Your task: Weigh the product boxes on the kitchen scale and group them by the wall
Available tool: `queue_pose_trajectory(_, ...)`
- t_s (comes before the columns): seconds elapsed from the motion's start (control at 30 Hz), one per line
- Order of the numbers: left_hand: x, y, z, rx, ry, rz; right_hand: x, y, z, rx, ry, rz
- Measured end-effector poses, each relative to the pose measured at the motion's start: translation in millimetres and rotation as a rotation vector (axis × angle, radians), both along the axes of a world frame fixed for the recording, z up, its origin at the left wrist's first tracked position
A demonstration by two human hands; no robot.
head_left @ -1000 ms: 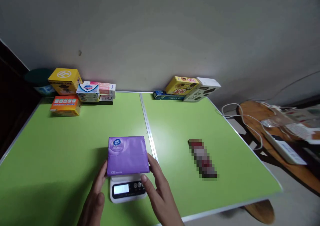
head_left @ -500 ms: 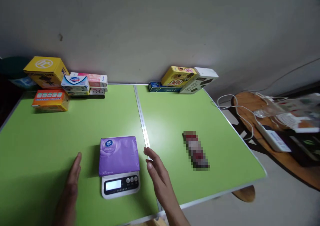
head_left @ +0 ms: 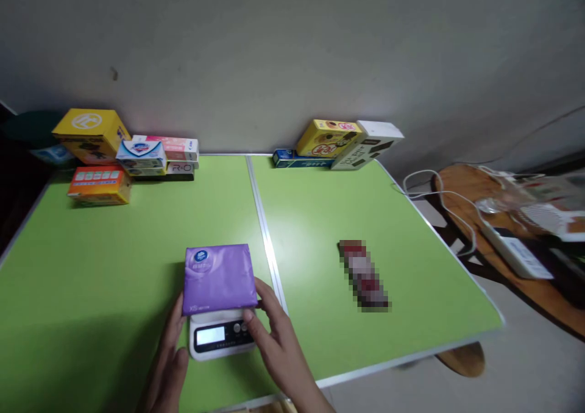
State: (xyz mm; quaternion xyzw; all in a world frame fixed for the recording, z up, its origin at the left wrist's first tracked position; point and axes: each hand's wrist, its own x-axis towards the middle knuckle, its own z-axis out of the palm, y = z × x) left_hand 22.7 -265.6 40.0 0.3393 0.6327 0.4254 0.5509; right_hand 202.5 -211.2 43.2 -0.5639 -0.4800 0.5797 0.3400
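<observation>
Purple tissue pack [head_left: 219, 277] | near-left, over white digital scale [head_left: 230, 338], resting or lifted unclear | your left hand [head_left: 163, 364] and right hand [head_left: 280, 341] clasp its sides | seemingly positioned above the scale, not yet released

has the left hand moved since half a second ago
Yes: the left hand has moved right, toward the silver strip; it was apart from the purple pack then and is now at its left side.
</observation>
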Motion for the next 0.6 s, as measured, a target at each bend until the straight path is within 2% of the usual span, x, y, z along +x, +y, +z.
queue_pose_trajectory(0.13,-5.2,4.8,19.4,0.039,0.036,0.046,-7.7,13.9,10.1,0.015,-0.003,0.029)
queue_pose_trajectory(0.3,-40.5,29.6,28.7,0.091,0.026,0.035,-37.7,45.6,28.1,0.077,-0.029,0.157)
queue_pose_trajectory(0.47,-77.5,58.8,26.7,0.137,0.045,0.18,-87.0,85.3,28.1,0.123,0.007,0.28)
queue_pose_trajectory(0.6,-120.7,90.2,26.7,0.221,0.09,0.329,-142.8,123.5,25.5,0.229,0.008,0.392)
